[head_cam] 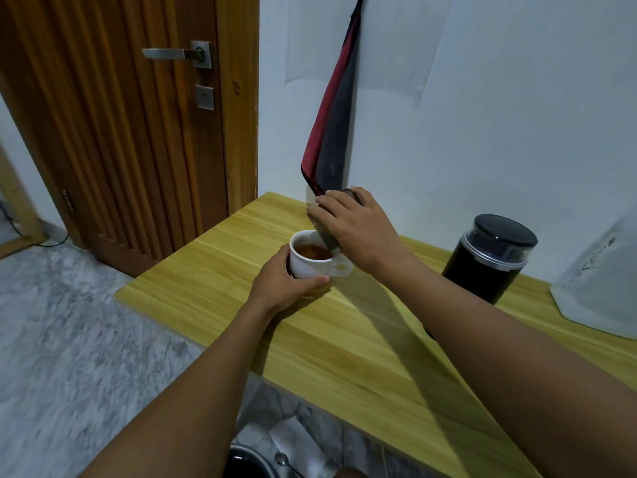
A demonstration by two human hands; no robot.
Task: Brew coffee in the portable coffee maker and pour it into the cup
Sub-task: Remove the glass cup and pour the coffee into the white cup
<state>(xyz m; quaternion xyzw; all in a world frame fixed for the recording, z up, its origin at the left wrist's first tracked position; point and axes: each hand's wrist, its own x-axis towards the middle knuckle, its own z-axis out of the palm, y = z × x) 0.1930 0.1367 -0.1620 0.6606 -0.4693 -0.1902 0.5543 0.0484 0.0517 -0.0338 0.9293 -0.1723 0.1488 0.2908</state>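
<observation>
A white cup (pixel 306 265) stands on the wooden table (pixel 344 339), with brown coffee inside. My left hand (pixel 286 282) wraps around its near side. My right hand (pixel 355 229) grips a dark, narrow coffee maker part (pixel 322 232), tilted so its lower end sits over the cup's rim. Most of that part is hidden by my fingers. A black cylinder with a clear-rimmed lid (pixel 489 260) stands upright to the right, apart from both hands.
A white appliance (pixel 599 277) sits at the table's right edge. A red and grey cloth (pixel 331 132) hangs on the wall behind the cup. A wooden door (pixel 120 115) is at left. Under the table lies a metal bowl with a spoon (pixel 262 460).
</observation>
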